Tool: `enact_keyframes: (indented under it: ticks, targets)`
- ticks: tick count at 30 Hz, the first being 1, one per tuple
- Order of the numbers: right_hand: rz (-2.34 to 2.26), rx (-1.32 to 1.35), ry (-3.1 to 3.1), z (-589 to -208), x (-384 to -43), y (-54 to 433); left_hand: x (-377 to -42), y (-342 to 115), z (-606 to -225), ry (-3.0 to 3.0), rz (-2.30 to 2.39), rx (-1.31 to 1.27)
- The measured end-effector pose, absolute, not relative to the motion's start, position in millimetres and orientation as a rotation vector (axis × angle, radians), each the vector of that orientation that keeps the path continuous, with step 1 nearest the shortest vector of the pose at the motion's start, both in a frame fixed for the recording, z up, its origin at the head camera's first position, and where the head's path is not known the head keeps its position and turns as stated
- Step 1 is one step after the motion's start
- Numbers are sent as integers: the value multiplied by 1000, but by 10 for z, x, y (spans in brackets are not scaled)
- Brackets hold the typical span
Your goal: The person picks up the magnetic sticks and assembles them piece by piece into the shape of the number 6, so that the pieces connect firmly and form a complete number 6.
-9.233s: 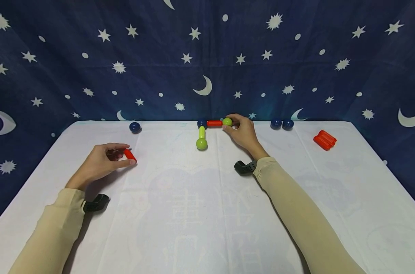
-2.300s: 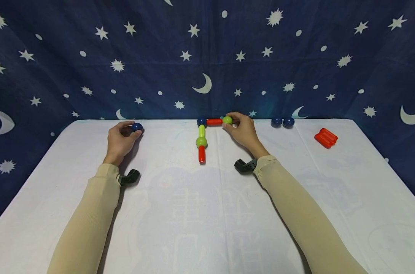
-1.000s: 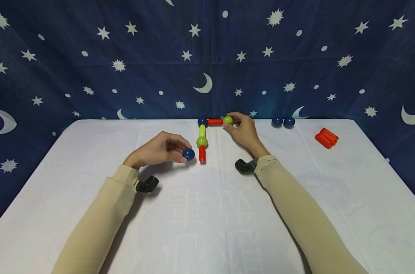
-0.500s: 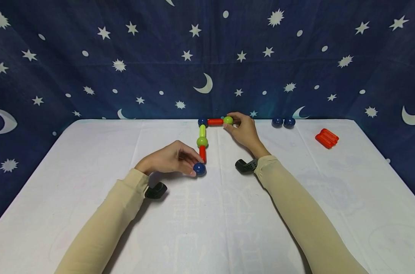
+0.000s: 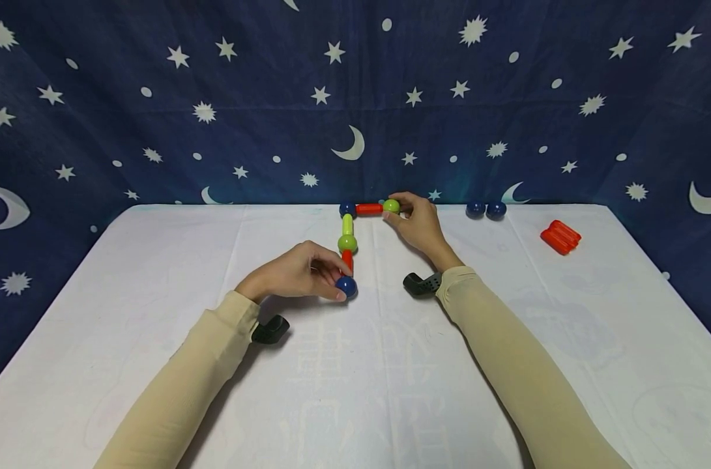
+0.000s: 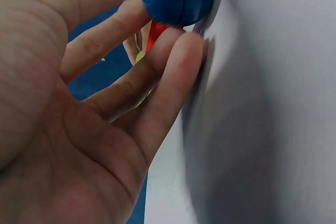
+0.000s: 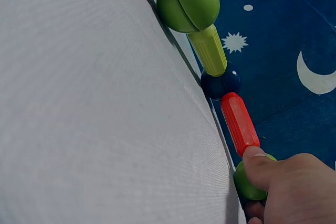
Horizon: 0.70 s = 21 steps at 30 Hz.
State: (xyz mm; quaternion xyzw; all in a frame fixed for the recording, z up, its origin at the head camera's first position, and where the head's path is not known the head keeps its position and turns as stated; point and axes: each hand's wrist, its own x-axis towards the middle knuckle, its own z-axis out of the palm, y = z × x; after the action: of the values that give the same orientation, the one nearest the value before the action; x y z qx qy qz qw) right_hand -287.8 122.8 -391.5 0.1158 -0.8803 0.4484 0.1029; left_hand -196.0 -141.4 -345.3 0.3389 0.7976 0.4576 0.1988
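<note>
In the head view, my left hand pinches a dark blue ball between thumb and fingers at the near end of a red rod. Whether ball and rod touch is hard to tell. That rod joins a green ball, then a yellow-green rod and a blue corner ball. From the corner, another red rod runs right to a second green ball, pinched by my right hand. The right wrist view shows the thumb over this green ball.
Two loose blue balls lie at the table's back edge, right of my right hand. Several red rods lie side by side farther right. A dark blue starry cloth hangs behind the white-covered table.
My left hand set a red rod below the near green ball, took the blue ball from the back left, and carried it to that rod's near end. My right hand stayed on its green ball.
</note>
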Motion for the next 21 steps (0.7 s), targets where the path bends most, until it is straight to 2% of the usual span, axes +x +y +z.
enact_keyframes:
  ticks: [10,21]
  targets:
    - [1330,338,-2587,-3933,-2884,1226,-1925,-1349,-3455,2290,1268,989]
    - [1327,331,-2597,-3932,-2886,1217,-1986,-1371,-3494,2641,1349,672]
